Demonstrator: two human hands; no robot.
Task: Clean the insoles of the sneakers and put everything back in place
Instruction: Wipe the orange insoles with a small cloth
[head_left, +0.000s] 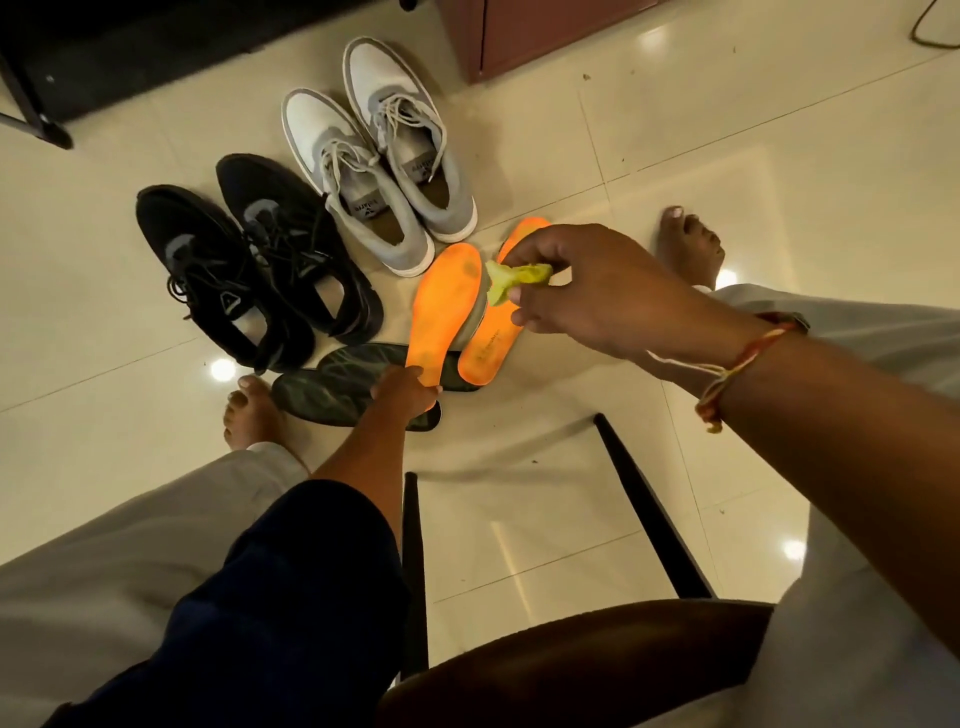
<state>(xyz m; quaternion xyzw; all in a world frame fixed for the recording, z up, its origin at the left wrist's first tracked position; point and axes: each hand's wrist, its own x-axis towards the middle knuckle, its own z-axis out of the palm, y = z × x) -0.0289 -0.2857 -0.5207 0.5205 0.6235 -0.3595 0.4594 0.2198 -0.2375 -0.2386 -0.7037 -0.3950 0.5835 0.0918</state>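
The left hand (408, 389) pinches the near end of one orange insole (444, 306), which overlaps two dark insoles (332, 395) on the tile floor (779, 156). The right hand (582, 291) pinches a yellow-green cloth (511, 278) over the second orange insole (488, 348). Black sneakers (249, 260) and grey sneakers (384, 156) stand just beyond.

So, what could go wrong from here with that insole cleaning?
The left hand pinches the orange insole only at its heel end, so it may bend or slip if the right hand rubs it with the green cloth. The dark insoles lie on the floor beside a bare foot and could get stepped on. With four insoles loose, left and right might get swapped going back into the sneakers.
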